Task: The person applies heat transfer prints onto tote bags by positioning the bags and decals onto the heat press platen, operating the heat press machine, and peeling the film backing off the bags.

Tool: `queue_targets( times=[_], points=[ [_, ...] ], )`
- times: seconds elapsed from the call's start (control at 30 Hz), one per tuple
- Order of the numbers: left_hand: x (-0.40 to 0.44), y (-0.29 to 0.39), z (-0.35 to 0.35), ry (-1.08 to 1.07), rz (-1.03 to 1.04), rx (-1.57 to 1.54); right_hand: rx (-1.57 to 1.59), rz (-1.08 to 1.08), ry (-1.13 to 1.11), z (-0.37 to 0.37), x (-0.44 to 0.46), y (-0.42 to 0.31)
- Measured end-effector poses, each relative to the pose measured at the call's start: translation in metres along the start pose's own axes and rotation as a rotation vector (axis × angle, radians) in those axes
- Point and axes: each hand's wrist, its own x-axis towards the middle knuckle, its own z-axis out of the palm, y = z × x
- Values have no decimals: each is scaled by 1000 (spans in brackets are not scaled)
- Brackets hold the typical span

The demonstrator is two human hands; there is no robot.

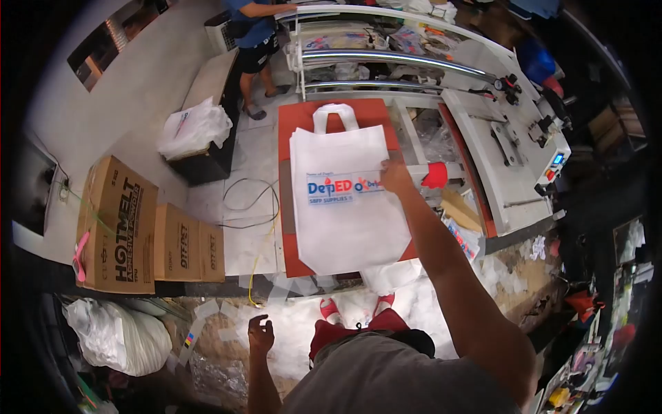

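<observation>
- A white bag (350, 238) lies flat in front of the wearer, its long axis running away from the body, with its handle loop (336, 110) at the far end
- The right hand (395, 176) is at the bag's right edge, about midway along; the blue and red printed panel (331, 188) runs leftward from its fingertips, and the hand hides its right end
- The right fingers are bent over that edge; I cannot tell whether they pinch the bag or only rest on it
- The left hand (261, 335) hangs low on the left, well apart from the bag, loosely curled and holding nothing visible; the right is clearly nearer
- Under the bag is a red board (292, 119), showing along its far and left sides
- Right of the board stands a white machine (476, 131) with a lit control box (554, 165)
- To the left are a large carton (127, 231) and smaller cartons (187, 243)
- Beyond them, white bags (196, 127) sit on a dark bench (200, 164), and a person in a blue shirt (254, 29) stands near it
</observation>
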Motion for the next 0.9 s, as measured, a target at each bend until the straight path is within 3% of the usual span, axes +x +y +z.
queue_targets(
  times=[0.13,0.23,0.3,0.33,0.43,0.47,0.53,0.57,0.6,0.63,0.67,0.7,0.73,0.77,0.8,0.83,0.9],
  points=[
    [-35,-36,-9,-103,-254,61,16,67,5,2,11,3],
    [-52,-76,-3,-116,-293,161,33,41,-33,-15,-4,-26],
    [-56,-78,-2,-102,-339,100,-47,-231,55,-46,-54,-92],
    [-59,-77,-1,-96,-380,39,163,-433,146,-3,-76,-83],
    [-57,-76,11,-129,-328,51,702,-363,-460,-24,-216,-162],
    [-55,-67,14,-140,-321,44,710,-493,-676,-27,-254,-169],
    [-52,-36,18,-140,-400,20,730,-469,-1100,-29,-316,-168],
    [-50,-15,19,-144,-479,-15,771,-252,-1265,-32,-337,-156],
    [-53,-3,23,-151,-559,-51,541,-256,-1258,-28,-353,-135],
    [-71,-68,50,-163,-372,-71,366,-310,-1249,-11,-368,-105],
    [-80,-82,62,-194,-383,-78,192,-352,-1239,24,-390,-59],
    [-91,-84,71,-237,-398,-83,-26,-771,-1141,110,-442,37],
    [-103,-78,76,-271,-395,-65,263,-360,-944,171,-503,133],
    [-117,-71,82,-316,-395,-42,270,18,-970,106,-487,136],
    [-131,-58,84,-391,-452,-10,118,227,-1269,138,-517,210],
    [-150,-61,92,-445,-457,13,-92,334,-1052,102,-518,226],
    [-191,-76,106,-537,-534,-26,-219,329,-1186,104,-526,307]
  ],
)
